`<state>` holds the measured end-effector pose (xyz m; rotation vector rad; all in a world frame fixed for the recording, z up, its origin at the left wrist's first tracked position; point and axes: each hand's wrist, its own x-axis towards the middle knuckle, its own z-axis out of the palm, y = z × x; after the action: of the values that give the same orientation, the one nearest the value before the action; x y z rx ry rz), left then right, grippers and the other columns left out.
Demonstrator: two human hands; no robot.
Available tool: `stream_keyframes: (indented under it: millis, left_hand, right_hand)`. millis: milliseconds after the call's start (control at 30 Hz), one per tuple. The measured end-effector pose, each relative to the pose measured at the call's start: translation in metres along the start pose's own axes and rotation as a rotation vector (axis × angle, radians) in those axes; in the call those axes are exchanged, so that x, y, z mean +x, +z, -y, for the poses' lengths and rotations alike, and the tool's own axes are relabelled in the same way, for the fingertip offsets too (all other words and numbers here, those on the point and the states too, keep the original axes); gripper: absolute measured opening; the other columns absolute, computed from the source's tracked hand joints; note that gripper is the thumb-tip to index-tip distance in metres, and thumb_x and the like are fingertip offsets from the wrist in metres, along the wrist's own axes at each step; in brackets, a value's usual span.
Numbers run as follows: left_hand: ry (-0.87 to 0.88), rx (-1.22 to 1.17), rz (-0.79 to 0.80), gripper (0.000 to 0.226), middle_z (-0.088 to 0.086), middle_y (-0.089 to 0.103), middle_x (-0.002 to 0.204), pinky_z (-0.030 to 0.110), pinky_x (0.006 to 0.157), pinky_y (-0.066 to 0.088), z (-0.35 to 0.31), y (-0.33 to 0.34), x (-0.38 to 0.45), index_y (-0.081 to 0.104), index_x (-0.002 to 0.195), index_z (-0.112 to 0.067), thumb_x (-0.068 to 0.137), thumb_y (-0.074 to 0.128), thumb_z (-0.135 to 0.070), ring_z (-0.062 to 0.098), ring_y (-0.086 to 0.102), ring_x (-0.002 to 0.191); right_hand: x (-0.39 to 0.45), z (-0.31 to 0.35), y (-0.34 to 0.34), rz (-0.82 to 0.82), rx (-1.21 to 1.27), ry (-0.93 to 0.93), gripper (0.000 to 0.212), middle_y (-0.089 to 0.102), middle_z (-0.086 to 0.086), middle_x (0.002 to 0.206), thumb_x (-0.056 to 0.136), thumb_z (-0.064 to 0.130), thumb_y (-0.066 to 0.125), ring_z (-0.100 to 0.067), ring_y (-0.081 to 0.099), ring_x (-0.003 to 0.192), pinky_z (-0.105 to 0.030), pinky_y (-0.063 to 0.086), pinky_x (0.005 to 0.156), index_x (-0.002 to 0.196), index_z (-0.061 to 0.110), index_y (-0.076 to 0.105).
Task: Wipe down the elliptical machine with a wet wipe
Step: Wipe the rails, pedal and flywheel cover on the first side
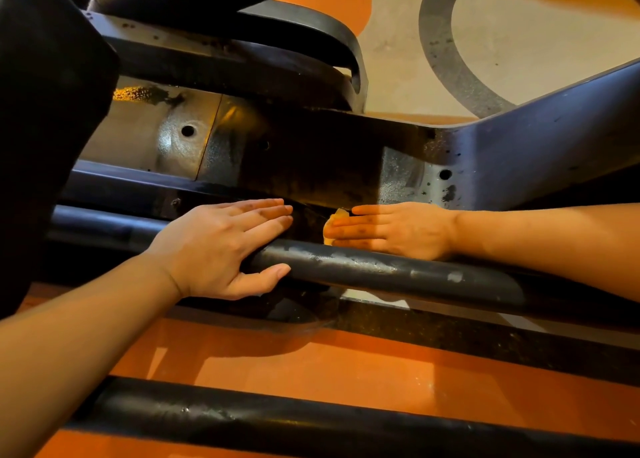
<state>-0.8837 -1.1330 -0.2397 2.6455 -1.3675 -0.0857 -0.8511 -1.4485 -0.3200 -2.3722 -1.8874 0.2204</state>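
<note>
The elliptical machine's dark metal frame fills the view, with a black round rail running across the middle. My left hand rests flat on that rail, fingers straight over the top and thumb under its near side. My right hand reaches in from the right behind the rail, fingers straight and pressing a small wet wipe against the frame. Only a pale corner of the wipe shows past the fingertips. The two hands' fingertips point at each other, a short gap apart.
A second black rail crosses the bottom of the view over an orange floor. A large black housing stands at the left. Further frame bars and a grey beam lie behind, above a beige floor with a dark ring.
</note>
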Motion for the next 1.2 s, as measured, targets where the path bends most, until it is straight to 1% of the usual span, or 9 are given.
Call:
stream_keyframes:
  millis: [133, 433, 500, 633, 767, 933, 1000, 1100, 1200]
  left_hand:
    - [0.000, 0.008, -0.004, 0.071, 0.016, 0.064, 0.129, 0.040, 0.095, 0.051, 0.000, 0.001, 0.000, 0.065, 0.126, -0.001, 0.099, 0.031, -0.059, 0.025, 0.057, 0.124]
    - [-0.001, 0.019, -0.006, 0.068, 0.017, 0.065, 0.127, 0.042, 0.096, 0.053, 0.000, 0.001, 0.000, 0.065, 0.125, 0.001, 0.097, 0.039, -0.056, 0.028, 0.059, 0.123]
    - [-0.003, 0.015, -0.007, 0.070, 0.017, 0.065, 0.127, 0.042, 0.096, 0.053, 0.000, 0.001, 0.000, 0.065, 0.125, 0.001, 0.098, 0.036, -0.057, 0.028, 0.059, 0.123]
    - [0.000, 0.002, -0.020, 0.071, 0.016, 0.065, 0.127, 0.041, 0.093, 0.054, 0.000, 0.001, -0.001, 0.066, 0.124, 0.000, 0.099, 0.033, -0.058, 0.027, 0.058, 0.124]
    - [-0.006, -0.010, -0.014, 0.073, 0.016, 0.064, 0.128, 0.043, 0.090, 0.057, 0.000, 0.001, -0.001, 0.066, 0.125, -0.001, 0.099, 0.031, -0.059, 0.027, 0.058, 0.124]
    - [0.002, -0.007, -0.028, 0.074, 0.016, 0.064, 0.128, 0.041, 0.093, 0.053, 0.000, 0.002, 0.000, 0.066, 0.124, -0.001, 0.100, 0.029, -0.060, 0.025, 0.058, 0.123]
    - [0.005, -0.008, -0.031, 0.074, 0.016, 0.065, 0.127, 0.042, 0.093, 0.053, 0.000, 0.002, 0.000, 0.066, 0.124, -0.001, 0.100, 0.028, -0.060, 0.026, 0.059, 0.123]
    - [0.007, 0.001, -0.029, 0.075, 0.016, 0.064, 0.128, 0.043, 0.094, 0.051, 0.001, 0.002, 0.000, 0.066, 0.124, -0.001, 0.100, 0.027, -0.061, 0.026, 0.058, 0.122]
    - [0.001, -0.012, -0.030, 0.076, 0.015, 0.064, 0.128, 0.042, 0.094, 0.050, 0.002, 0.003, 0.000, 0.065, 0.125, -0.002, 0.099, 0.027, -0.062, 0.023, 0.056, 0.123]
  right_hand:
    - [0.002, 0.003, -0.004, 0.039, -0.035, 0.013, 0.057, 0.029, -0.012, 0.156, 0.099, 0.032, 0.033, -0.024, 0.025, 0.145, -0.037, 0.009, 0.120, 0.149, 0.007, 0.031]
    - [0.057, -0.007, -0.022, -0.016, 0.283, 0.221, 0.060, 0.007, -0.007, 0.163, 0.103, 0.034, 0.029, -0.019, 0.018, 0.148, -0.036, 0.010, 0.123, 0.155, 0.011, 0.008]
    - [0.054, -0.013, -0.028, -0.021, 0.261, 0.196, 0.056, 0.014, -0.005, 0.162, 0.104, 0.033, 0.027, -0.015, 0.017, 0.148, -0.032, 0.008, 0.122, 0.154, 0.011, 0.015]
    - [0.027, -0.015, -0.028, -0.136, 0.188, 0.270, 0.050, 0.039, -0.009, 0.152, 0.104, 0.031, 0.035, -0.026, 0.041, 0.138, -0.045, 0.037, 0.112, 0.148, 0.008, 0.038]
    - [-0.005, -0.004, -0.031, -0.173, 0.048, 0.464, 0.047, 0.053, -0.018, 0.139, 0.100, 0.029, 0.037, -0.036, 0.059, 0.117, -0.039, 0.050, 0.094, 0.135, 0.003, 0.054]
    - [-0.022, 0.013, -0.037, -0.140, -0.131, 0.731, 0.050, 0.065, -0.015, 0.116, 0.101, 0.037, 0.032, -0.028, 0.063, 0.101, -0.041, 0.038, 0.107, 0.103, 0.004, 0.069]
    - [-0.024, 0.014, -0.038, -0.181, -0.116, 0.773, 0.051, 0.058, -0.018, 0.132, 0.101, 0.041, 0.033, -0.030, 0.056, 0.121, -0.041, 0.033, 0.112, 0.115, 0.003, 0.065]
    - [-0.026, 0.011, -0.039, -0.118, 0.027, 0.650, 0.060, 0.022, -0.011, 0.160, 0.101, 0.043, 0.034, -0.023, 0.023, 0.146, -0.031, 0.015, 0.117, 0.151, 0.010, 0.032]
    - [-0.025, 0.010, -0.032, 0.034, 0.103, 0.565, 0.063, -0.001, -0.003, 0.163, 0.103, 0.046, 0.023, -0.015, -0.007, 0.150, -0.023, -0.006, 0.118, 0.157, 0.016, 0.007]
